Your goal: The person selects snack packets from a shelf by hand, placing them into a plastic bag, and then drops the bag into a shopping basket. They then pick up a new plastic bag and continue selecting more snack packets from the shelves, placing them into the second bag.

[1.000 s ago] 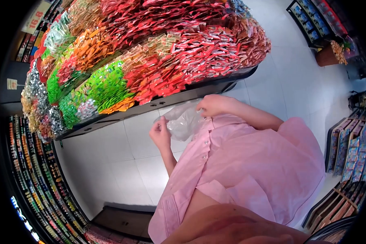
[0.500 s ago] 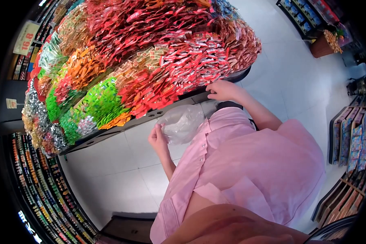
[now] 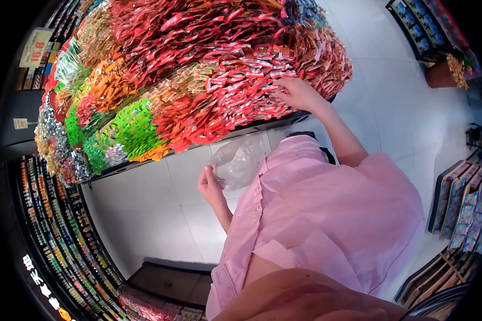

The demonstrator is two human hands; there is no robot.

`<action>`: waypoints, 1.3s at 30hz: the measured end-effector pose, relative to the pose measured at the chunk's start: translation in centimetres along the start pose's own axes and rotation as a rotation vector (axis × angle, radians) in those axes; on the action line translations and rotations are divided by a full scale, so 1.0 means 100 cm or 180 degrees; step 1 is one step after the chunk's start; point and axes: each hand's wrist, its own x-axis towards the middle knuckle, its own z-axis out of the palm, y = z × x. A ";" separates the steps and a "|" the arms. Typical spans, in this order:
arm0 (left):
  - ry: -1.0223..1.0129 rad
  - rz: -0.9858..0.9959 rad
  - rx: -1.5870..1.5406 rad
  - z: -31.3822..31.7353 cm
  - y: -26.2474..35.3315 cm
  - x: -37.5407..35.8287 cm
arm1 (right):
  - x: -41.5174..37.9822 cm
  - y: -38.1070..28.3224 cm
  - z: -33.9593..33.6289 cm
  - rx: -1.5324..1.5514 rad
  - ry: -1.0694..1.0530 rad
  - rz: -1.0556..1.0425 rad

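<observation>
In the head view my left hand (image 3: 211, 185) pinches the rim of a clear plastic bag (image 3: 242, 162), which hangs in front of my body. My right hand (image 3: 299, 94) reaches over the near edge of a large display of wrapped snacks. Its fingers stretch apart, with the fingertips right at the red-and-white packets (image 3: 250, 85). Beside these lie plain red packets (image 3: 190, 122), and further left are bright green packets (image 3: 135, 124). Dark red packets (image 3: 198, 32) fill the upper middle of the heap.
The display has a dark front edge (image 3: 251, 127) above the pale tiled floor (image 3: 144, 214). A price sign (image 3: 36, 48) stands at upper left. Curved shelves of small goods (image 3: 64, 230) run along the left. Racks (image 3: 458, 198) stand at the right, with a brown planter (image 3: 442, 76) behind.
My right hand has moved from beside the display's front edge up over the red-and-white packets, and its fingers have spread. My left hand still holds the bag.
</observation>
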 end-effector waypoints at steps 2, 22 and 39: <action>0.0053 -0.0032 0.0036 0.007 0.006 -0.006 | 0.004 0.012 -0.002 -0.0023 0.0284 -0.0247; 0.0267 -0.0169 0.0510 0.090 0.033 -0.030 | 0.070 0.129 -0.115 -0.0081 0.1085 0.0251; 0.1105 -0.0321 0.0545 0.111 0.037 -0.082 | 0.305 0.245 -0.174 -0.0080 0.2518 -0.0030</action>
